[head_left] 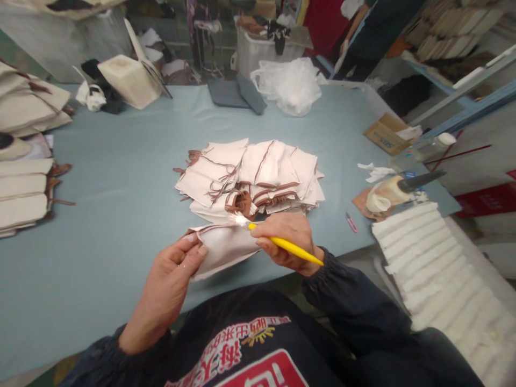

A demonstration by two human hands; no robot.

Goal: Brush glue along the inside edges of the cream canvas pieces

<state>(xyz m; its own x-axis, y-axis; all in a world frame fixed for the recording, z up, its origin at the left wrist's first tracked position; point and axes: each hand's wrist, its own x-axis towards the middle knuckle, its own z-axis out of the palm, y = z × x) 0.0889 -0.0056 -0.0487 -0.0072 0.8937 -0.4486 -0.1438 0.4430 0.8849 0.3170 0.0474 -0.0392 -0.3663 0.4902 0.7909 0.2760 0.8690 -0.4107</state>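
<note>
One brush (288,247) at piece's (229,246) upper edge

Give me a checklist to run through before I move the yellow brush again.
1. Left hand pinching the soft cream piece with brown edging: ok.
2. Right hand gripping the slim yellow-handled brush: ok.
3. White bristles at the upper edge of the piece: ok.
4. Clear room behind the bristles: not ok, as the heap of cream pieces with brown trim sits very close.
5. Small pink-handled tool away from both hands: ok, it lies on the blue-grey tabletop off to the right.
6. Amount of liquid or paste on the bristles: cannot tell.
</note>
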